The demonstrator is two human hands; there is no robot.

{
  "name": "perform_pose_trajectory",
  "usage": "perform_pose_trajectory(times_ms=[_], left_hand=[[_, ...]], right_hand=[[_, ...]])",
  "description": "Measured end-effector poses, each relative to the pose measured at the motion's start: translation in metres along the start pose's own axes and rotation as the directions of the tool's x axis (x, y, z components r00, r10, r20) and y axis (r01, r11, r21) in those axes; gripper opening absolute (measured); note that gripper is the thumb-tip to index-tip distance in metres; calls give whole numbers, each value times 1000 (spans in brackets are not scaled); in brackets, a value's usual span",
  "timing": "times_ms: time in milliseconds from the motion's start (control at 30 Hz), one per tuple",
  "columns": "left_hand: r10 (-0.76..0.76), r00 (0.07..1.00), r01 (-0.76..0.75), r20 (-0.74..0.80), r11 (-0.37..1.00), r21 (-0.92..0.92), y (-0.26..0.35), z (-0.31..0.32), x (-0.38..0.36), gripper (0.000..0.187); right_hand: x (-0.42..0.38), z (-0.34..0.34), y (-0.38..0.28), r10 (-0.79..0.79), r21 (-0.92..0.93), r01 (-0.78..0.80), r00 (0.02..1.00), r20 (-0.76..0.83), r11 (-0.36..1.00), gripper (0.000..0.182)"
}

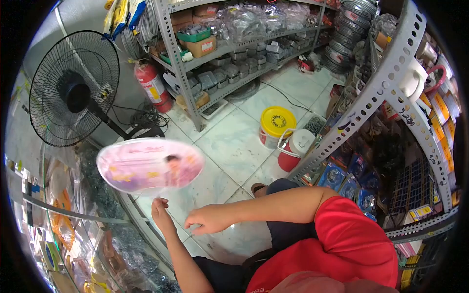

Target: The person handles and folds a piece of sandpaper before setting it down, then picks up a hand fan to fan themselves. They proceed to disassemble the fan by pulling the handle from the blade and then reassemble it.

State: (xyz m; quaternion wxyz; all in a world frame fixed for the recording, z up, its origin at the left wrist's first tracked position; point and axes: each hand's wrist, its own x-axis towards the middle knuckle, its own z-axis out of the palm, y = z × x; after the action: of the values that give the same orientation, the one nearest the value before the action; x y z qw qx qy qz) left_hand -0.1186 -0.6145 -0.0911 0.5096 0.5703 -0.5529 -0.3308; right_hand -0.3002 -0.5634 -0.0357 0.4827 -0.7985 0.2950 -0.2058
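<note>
My left hand (159, 209) is closed around the short handle of a hand fan (146, 163). The fan's blade is a pale pink and white oval with printed lettering, yellow spots and a small figure, slightly blurred. My right hand (207, 219) hovers just to the right of my left hand, palm down. Its fingers are loosely bent and apart, with nothing seen in them. Some of those fingers are hidden under the hand. Both hands are over the tiled floor.
A black standing fan (74, 90) and a red fire extinguisher (152, 86) stand at the left. Metal shelves (229, 87) hold grey boxes and bagged parts. A yellow-lidded bucket (278, 123) and a red jug (296, 151) are on the floor. A glass display case (78, 215) is at the lower left.
</note>
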Motion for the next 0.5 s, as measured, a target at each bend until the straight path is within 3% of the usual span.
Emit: perform_pose_trajectory(times_ms=[33, 67, 100, 133, 167, 233, 267, 300, 333, 400, 433, 467, 500], left_hand=[[-90, 995, 87, -45, 994, -65, -4, -1, 2, 39], [-182, 980, 170, -82, 977, -132, -6, -2, 3, 40], [-184, 980, 173, -79, 976, -131, -8, -5, 5, 40], [-171, 971, 170, -165, 985, -15, -9, -8, 7, 42], [-146, 957, 175, -249, 979, 100, -9, -10, 7, 44], [-148, 944, 168, -296, 985, 46, -5, -14, 7, 45], [-149, 928, 154, -341, 988, -11, 0, -16, 7, 45], [-251, 927, 132, -278, 914, -384, 16, -15, 7, 44], [-252, 929, 135, -273, 914, -383, 12, -16, 8, 44], [103, 990, -143, -100, 673, -725, 15, -16, 8, 42], [-24, 983, -123, -180, 637, -761, 17, -11, 4, 42], [-26, 984, -121, -178, 638, -761, 19, -12, 3, 42], [-82, 967, -57, -243, 856, -514, 21, -14, 3, 42]], right_hand=[[-1, 1, 4, -27, -123, 37, 996, 82, 992, 33], [-2, 1, 4, -24, -121, 34, 997, 80, 992, 33], [-3, 2, 3, 70, -238, -10, 966, 248, 971, 37], [-4, 2, 2, 180, -357, -29, 900, 397, 934, 41], [-6, 2, -2, 180, -354, -30, 899, 400, 935, 41], [-9, 0, -10, 241, -355, -44, 810, 535, 934, 45], [-9, 2, -8, 241, -353, -45, 811, 534, 934, 45], [-9, 4, -4, 214, -351, -20, 825, 523, 936, 45], [-8, 6, -2, 188, -349, 3, 839, 511, 937, 46], [-6, 3, -1, 186, -352, -4, 855, 484, 936, 46], [-6, 2, -1, 181, -356, -5, 867, 464, 935, 46], [-5, 0, -1, 182, -354, -7, 867, 464, 935, 46], [-4, -2, -2, 197, -359, -16, 859, 473, 933, 47]])
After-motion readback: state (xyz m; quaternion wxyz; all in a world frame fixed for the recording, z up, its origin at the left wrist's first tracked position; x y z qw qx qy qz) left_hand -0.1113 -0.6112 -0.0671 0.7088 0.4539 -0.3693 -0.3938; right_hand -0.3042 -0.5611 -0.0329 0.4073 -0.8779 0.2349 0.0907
